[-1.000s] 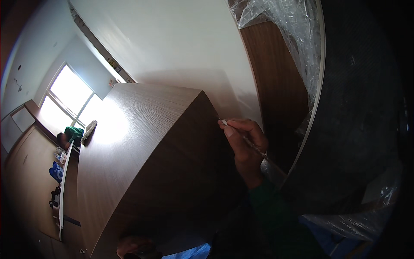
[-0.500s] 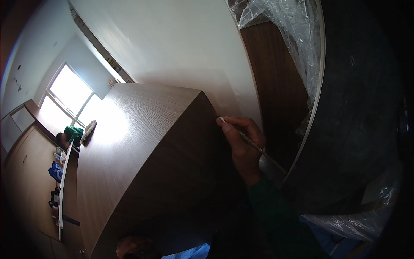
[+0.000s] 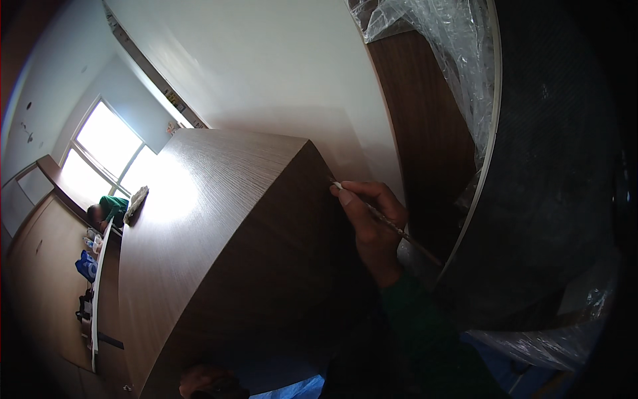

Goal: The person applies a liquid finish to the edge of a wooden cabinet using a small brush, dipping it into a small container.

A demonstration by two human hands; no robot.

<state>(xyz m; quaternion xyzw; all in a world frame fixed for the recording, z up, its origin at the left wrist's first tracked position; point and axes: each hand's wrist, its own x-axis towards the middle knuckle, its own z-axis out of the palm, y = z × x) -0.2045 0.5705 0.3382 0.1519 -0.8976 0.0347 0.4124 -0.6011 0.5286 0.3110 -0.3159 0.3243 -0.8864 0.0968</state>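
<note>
A large wood-grain unit [image 3: 219, 199] fills the middle, beside a pale panel [image 3: 279, 66]; low in view the left hand's grip [image 3: 201, 380] lies in shadow, too dark to tell if spread or curled, while the right hand's grip [image 3: 376, 229] pinches a thin brush-like tool [image 3: 407, 237], its tip close to the unit's shaded far edge

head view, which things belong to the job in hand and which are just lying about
Seemingly part of the job:
right hand
slim tool
wood-grain piece near its tip

Seemingly lying about:
crumpled clear plastic
blue item
pale crumpled bundle
</note>
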